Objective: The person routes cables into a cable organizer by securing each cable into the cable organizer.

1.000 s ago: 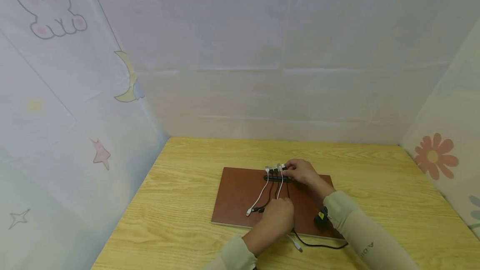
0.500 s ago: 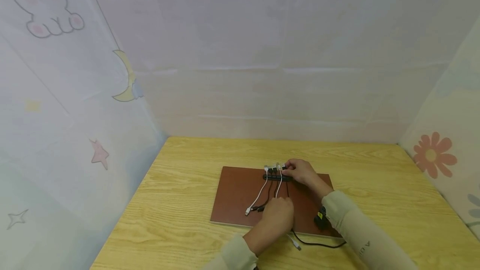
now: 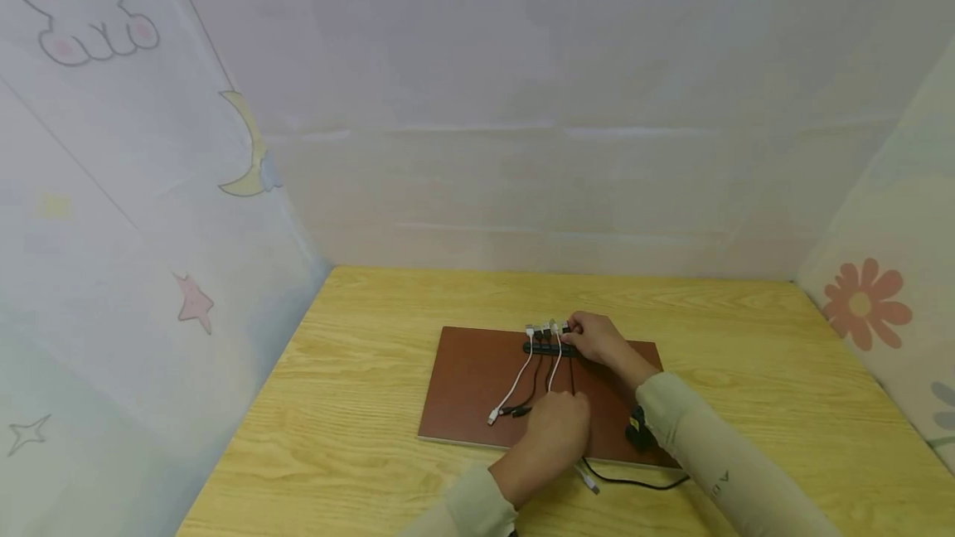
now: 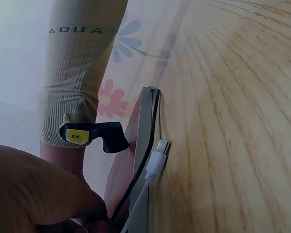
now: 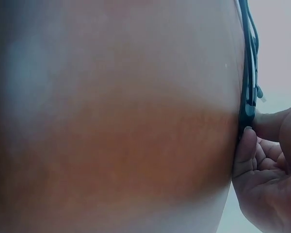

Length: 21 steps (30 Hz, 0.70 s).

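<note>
My left hand (image 3: 554, 429) is curled round cables at the near edge of the brown board (image 3: 470, 371). Below it a white cable's plug (image 4: 156, 162) sticks out, alongside a black cable (image 4: 148, 155) bending over the board's edge. My right hand (image 3: 597, 340) pinches the black cable's plug end (image 3: 565, 327) at the right end of a black cable holder (image 3: 540, 349). In the right wrist view the thumb (image 5: 247, 143) lies against the holder's end. Several white and black cables run through the holder, their USB plugs (image 3: 539, 333) lined up past the board's far edge.
A white connector (image 3: 492, 416) and black connectors (image 3: 513, 411) lie on the board, left of the left hand. A black gadget with a yellow label (image 3: 637, 429) sits at the right sleeve. Wooden tabletop (image 3: 336, 388) surrounds the board; patterned sheets (image 3: 448, 106) hang behind and beside it.
The head view has tilted down slightly. My left hand has shifted a little to the right over the cables. The right hand keeps its place at the holder's end.
</note>
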Tool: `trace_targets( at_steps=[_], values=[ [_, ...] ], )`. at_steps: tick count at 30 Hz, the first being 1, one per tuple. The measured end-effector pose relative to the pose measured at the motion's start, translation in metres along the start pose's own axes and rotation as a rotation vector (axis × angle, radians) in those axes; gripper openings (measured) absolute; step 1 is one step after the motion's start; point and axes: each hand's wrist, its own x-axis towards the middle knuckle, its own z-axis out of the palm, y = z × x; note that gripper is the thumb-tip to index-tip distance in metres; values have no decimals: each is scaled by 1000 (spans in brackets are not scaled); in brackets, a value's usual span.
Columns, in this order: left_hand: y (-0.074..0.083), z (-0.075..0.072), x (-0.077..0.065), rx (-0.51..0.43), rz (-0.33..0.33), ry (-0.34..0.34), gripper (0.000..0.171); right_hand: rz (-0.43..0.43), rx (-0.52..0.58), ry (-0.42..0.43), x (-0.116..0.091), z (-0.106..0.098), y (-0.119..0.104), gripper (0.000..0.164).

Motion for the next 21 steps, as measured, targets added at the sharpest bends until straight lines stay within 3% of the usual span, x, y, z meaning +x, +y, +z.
trace_targets(
  at_steps=[6,11,17,21],
  values=[
    [1,0,2,-19,-21,-44,10,5,13,-23,-4,-5,1,19],
    [1,0,2,-9,-32,-50,11,57,29,-43,-6,-8,2,33],
    [1,-3,2,-29,-64,-82,12,93,-24,-71,-7,-13,-2,42],
    [-10,-9,0,-183,-69,-127,21,99,-34,-75,-12,-21,-1,51]
  ],
)
